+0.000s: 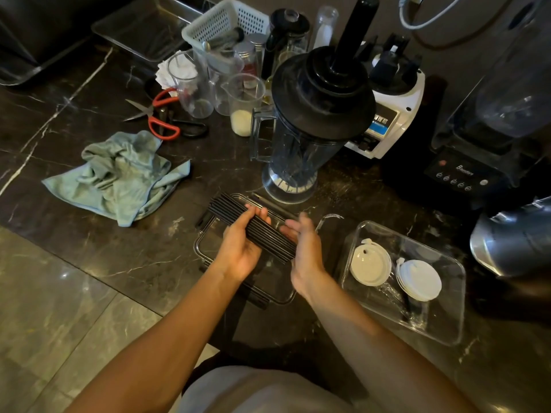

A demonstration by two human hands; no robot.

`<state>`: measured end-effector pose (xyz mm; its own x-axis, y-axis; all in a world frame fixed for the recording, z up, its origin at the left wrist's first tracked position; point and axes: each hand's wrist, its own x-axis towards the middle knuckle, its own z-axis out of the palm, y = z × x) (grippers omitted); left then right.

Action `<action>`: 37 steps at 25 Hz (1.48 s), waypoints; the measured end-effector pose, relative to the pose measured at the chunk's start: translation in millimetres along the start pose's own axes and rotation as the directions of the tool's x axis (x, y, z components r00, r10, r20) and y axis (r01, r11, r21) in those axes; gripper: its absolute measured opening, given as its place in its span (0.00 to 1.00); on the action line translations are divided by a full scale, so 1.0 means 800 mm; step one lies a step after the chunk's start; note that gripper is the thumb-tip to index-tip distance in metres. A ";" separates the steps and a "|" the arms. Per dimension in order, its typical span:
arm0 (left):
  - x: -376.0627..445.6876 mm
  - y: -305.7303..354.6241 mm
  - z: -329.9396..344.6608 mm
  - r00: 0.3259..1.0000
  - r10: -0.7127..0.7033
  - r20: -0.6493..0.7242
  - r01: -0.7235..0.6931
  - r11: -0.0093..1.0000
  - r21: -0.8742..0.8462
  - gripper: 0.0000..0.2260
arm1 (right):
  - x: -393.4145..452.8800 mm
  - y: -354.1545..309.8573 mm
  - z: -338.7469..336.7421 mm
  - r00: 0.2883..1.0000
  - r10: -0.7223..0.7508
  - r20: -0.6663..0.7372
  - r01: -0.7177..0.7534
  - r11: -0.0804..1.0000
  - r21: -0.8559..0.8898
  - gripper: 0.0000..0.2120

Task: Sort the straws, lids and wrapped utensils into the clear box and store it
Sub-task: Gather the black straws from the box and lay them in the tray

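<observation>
A bundle of black straws [238,217] lies across my left hand [241,248], whose fingers curl over it. Against the bundle's near end rests my right hand [304,248], palm flat and fingers spread. Both hands hover above the clear box lid [205,248], which lies flat on the dark marble counter. One loose black straw [275,205] lies just beyond the lid. To the right stands the clear box [447,329]; it holds two stacks of white lids [371,265] [420,280] and a wrapped utensil [413,308] at its near side.
A blender jug [310,123] stands just behind the lid, with blender bases [396,114] [477,162] to its right. A green cloth [119,174], red scissors [158,114], measuring cups [190,84] and a white basket [220,22] occupy the back left. A metal pitcher [515,239] sits far right.
</observation>
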<state>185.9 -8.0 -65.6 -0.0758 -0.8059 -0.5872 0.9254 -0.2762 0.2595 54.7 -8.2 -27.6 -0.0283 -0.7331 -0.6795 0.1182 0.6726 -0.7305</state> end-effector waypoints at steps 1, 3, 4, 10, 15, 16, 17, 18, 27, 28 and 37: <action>0.002 0.004 -0.001 1.000 0.007 -0.004 -0.006 1.000 0.014 0.03 | 0.000 -0.002 -0.010 0.993 -0.056 0.102 0.076 0.976 -0.206 0.13; 0.005 0.010 -0.004 0.998 0.039 -0.040 -0.035 0.996 0.086 0.03 | 0.004 -0.001 -0.024 0.946 -0.041 0.322 0.235 0.772 -0.590 0.16; 0.005 0.010 -0.002 0.997 0.052 -0.058 -0.043 0.989 0.139 0.04 | 0.008 0.000 -0.027 0.929 -0.003 0.369 0.280 0.657 -0.700 0.20; 0.008 0.003 0.025 0.999 0.040 -0.005 -0.037 0.968 0.249 0.05 | 0.014 -0.010 -0.015 0.942 -0.118 0.313 0.331 0.475 -0.815 0.16; 0.012 0.010 0.017 0.995 -0.093 0.038 0.069 0.911 0.406 0.08 | 0.024 -0.004 -0.024 0.964 -0.111 0.241 0.266 0.372 -0.889 0.15; 0.013 0.018 0.013 0.993 -0.113 0.041 0.081 0.880 0.468 0.14 | 0.027 -0.004 -0.028 0.966 -0.120 0.229 0.256 0.313 -0.915 0.16; 0.014 0.028 0.010 0.995 -0.099 0.021 0.073 0.844 0.531 0.24 | 0.030 -0.005 -0.034 0.968 -0.131 0.213 0.240 0.253 -0.937 0.17; 0.015 0.042 0.008 0.999 -0.034 -0.012 0.034 0.783 0.621 0.32 | 0.033 -0.006 -0.040 0.970 -0.144 0.196 0.222 0.198 -0.955 0.18; 0.046 0.066 0.008 0.788 -0.384 0.481 -0.537 -0.810 0.233 0.35 | 0.051 0.002 -0.048 0.966 -0.205 0.159 0.162 -0.004 -0.987 0.18; 0.050 0.058 0.013 0.791 -0.394 0.468 -0.527 -0.827 0.197 0.33 | 0.053 0.004 -0.047 0.964 -0.214 0.157 0.160 -0.004 -0.987 0.18; 0.070 0.051 0.031 0.850 -0.411 0.329 -0.481 -0.861 0.166 0.28 | 0.060 0.008 -0.051 0.919 -0.284 0.274 0.258 -0.093 -0.962 0.29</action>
<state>210.4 -77.4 -68.4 -0.5669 -0.7440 -0.3537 -0.8222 0.5379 0.1862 13.6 -34.8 -67.9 0.2121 -0.8921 -0.3989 -0.9729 -0.1544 -0.1721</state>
